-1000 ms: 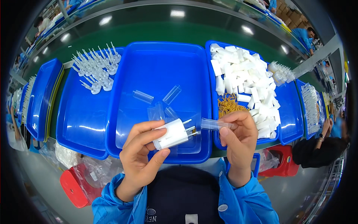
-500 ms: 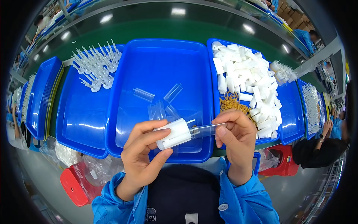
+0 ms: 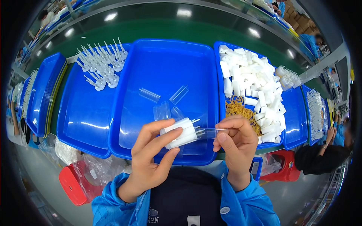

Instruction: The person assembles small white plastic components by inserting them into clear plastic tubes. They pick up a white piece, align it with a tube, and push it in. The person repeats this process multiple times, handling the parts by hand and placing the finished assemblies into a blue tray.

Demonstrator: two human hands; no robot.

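Observation:
Over the near edge of the middle blue tray [image 3: 171, 45], my left hand [image 3: 149, 156] grips a bundle of white foam-like pieces [image 3: 181, 140]. Several thin white rods stick out of the bundle's right end. My right hand [image 3: 236, 145] pinches a clear plastic tube [image 3: 209, 134] between thumb and fingers, in line with those rods. The tube's left end overlaps the rod tips; how far they reach inside cannot be made out. Loose clear tubes [image 3: 149, 95] lie in the tray beyond my hands, some partly hidden behind the bundle.
On the right, a blue tray holds many white pieces [image 3: 260, 84] and a heap of tan rubber bands [image 3: 239, 109]. Pale spindly parts with upright stems [image 3: 103, 64] stand in the left tray. Red stools [image 3: 73, 184] flank me below; other people sit at both sides.
The white bundle has turned slightly in my left hand, and more rod tips now show at its right end. My right hand still pinches the tube. The whole view has shifted slightly.

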